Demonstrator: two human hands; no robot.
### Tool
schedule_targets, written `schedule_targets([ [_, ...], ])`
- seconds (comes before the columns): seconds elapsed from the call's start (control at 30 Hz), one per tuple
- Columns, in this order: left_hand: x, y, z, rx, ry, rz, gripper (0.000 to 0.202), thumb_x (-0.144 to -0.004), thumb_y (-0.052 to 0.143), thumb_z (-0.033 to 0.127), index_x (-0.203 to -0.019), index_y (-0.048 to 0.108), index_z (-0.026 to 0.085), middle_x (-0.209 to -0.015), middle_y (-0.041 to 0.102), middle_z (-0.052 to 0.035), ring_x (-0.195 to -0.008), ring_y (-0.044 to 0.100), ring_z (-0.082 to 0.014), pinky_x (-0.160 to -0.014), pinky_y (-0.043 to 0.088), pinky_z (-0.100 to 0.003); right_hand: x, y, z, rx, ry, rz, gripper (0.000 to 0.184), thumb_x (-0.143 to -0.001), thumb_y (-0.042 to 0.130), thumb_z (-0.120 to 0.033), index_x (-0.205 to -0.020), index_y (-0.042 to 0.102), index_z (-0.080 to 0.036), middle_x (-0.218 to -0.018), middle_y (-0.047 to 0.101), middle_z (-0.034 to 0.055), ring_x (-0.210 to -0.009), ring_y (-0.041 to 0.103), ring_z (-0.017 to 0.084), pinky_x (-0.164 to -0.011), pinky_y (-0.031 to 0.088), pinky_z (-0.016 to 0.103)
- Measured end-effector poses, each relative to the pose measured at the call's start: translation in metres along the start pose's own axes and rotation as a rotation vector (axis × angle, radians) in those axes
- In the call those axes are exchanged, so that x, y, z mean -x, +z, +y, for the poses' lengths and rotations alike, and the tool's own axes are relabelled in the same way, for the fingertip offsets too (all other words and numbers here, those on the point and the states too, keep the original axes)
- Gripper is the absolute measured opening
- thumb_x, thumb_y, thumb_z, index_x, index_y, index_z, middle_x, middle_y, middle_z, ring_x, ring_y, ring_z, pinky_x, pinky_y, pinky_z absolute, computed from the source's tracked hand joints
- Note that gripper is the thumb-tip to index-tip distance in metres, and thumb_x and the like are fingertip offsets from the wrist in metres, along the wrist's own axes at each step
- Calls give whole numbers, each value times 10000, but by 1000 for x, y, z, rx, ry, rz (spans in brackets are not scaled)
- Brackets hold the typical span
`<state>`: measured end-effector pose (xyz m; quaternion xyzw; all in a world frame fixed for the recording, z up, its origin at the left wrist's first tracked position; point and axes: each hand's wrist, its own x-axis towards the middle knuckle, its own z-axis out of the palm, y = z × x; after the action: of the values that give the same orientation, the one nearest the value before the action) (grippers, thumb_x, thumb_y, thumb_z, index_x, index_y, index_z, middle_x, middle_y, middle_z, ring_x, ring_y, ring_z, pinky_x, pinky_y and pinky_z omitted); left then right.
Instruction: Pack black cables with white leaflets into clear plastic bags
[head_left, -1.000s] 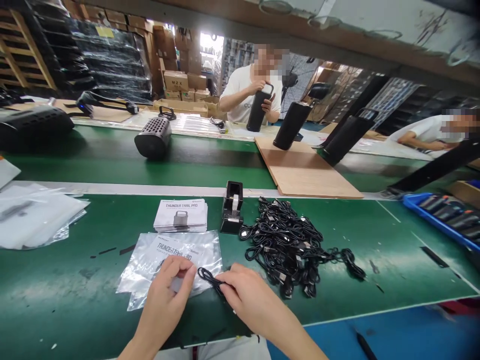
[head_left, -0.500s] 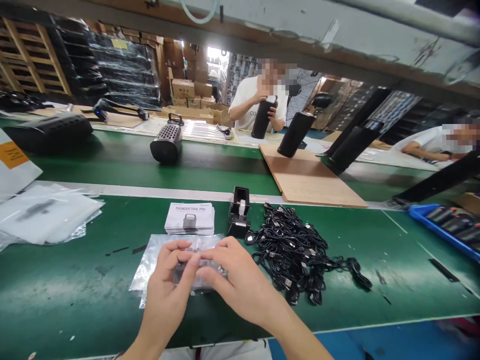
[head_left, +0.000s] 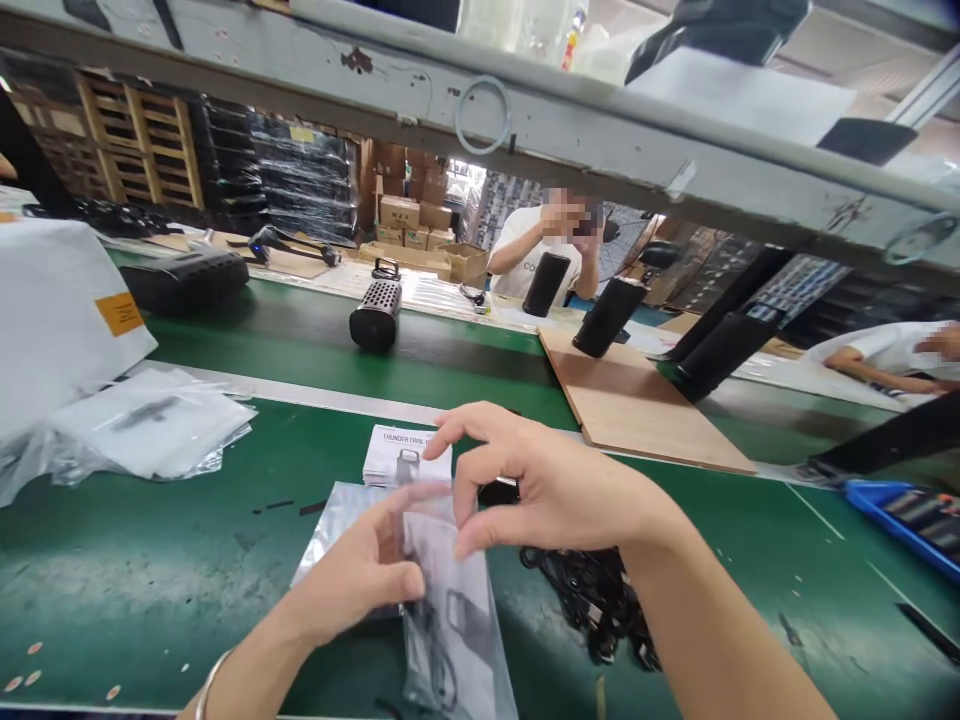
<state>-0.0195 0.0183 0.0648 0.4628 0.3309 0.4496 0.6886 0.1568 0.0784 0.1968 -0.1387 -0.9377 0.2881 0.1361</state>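
Observation:
In my left hand (head_left: 360,565) is a clear plastic bag (head_left: 461,630), gripped near its top edge between thumb and fingers. The bag hangs over the near side of the table, and a printed leaflet and a dark cable show through it. My right hand (head_left: 540,485) is raised beside the bag's top, fingers curved and the thumb apart from them. Behind it, a stack of printed manuals (head_left: 386,455) is partly covered by my fingers. More clear bags (head_left: 330,530) lie flat under my left hand. The black tape dispenser (head_left: 501,490) is mostly hidden behind my right hand.
Black cables (head_left: 592,600) are heaped right of the bag, partly behind my right forearm. Filled bags (head_left: 157,420) lie at left beside a white sack (head_left: 67,320). Speakers (head_left: 375,315) and a wooden board (head_left: 637,400) stand beyond. A co-worker (head_left: 517,245) sits opposite.
The filled bag has come up off the flat bags and now hangs upright from my left hand. My right hand has moved right and up. The co-worker's hands have left the speaker.

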Motion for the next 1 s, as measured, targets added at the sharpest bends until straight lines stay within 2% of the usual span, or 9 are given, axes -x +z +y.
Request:
schedule_targets([
  [0.1,3,5,-7,-109,-7,95,258,-650,692,431,-748,662,194,-618,592,30,-567,503,-94,-531,380,-184,18,0,-1,-28,123,-22,88,-691,698,-254,-667,643,-189,-1143,530,35,-1037,518,179,-854,422,259],
  [0.2,7,8,-9,-315,16,236,238,-736,606,418,-698,701,203,-623,625,15,-606,519,-110,-565,394,-188,39,10,3,-93,248,18,87,-734,655,-246,-668,626,-198,-1060,580,30,-938,564,170,-799,446,268],
  [0.27,9,9,-8,-398,15,287,251,-759,572,423,-744,719,221,-692,671,4,-679,562,-140,-619,423,-202,51,25,9,-173,360,173,38,-781,596,-226,-808,622,-218,-1009,606,28,-921,570,167,-804,445,288],
  [0.37,9,9,-4,-466,8,348,293,-789,515,439,-821,725,236,-800,704,-2,-788,597,-180,-690,451,-230,59,61,24,-369,522,504,379,-732,647,-230,-1090,522,-243,-1132,566,41,-1002,541,178,-866,424,322],
  [0.4,8,9,-3,-488,7,358,314,-800,492,445,-844,724,237,-820,707,-4,-812,602,-189,-708,456,-240,59,74,29,-425,562,564,451,-673,703,-241,-1087,525,-231,-1132,569,47,-1001,543,188,-872,420,327],
  [0.5,4,7,-2,-545,20,384,350,-815,456,451,-889,719,233,-834,712,-7,-848,609,-204,-773,462,-272,54,104,44,-557,670,644,166,-740,629,-319,-793,620,-162,-809,656,40,-774,597,176,-716,460,294],
  [0.67,-2,-3,-6,-624,6,447,313,-778,512,429,-896,716,222,-836,720,-21,-831,621,-213,-790,475,-299,47,115,53,-513,653,705,148,-773,580,-285,-784,670,-169,-766,676,27,-723,593,162,-670,451,261],
  [0.87,0,-16,-1,-578,-52,348,198,-703,610,363,-747,722,206,-919,712,-63,-862,622,-242,-771,487,-313,52,113,58,-376,480,689,218,-776,510,-128,-830,703,-215,-830,699,18,-787,628,157,-736,472,264],
  [1.0,3,-11,1,-230,-81,441,422,-738,535,505,-1051,608,231,-1031,669,-78,-934,606,-239,-786,478,-332,56,118,62,-337,382,681,320,-752,464,-32,-838,703,-226,-840,691,16,-807,624,152,-752,482,277],
])
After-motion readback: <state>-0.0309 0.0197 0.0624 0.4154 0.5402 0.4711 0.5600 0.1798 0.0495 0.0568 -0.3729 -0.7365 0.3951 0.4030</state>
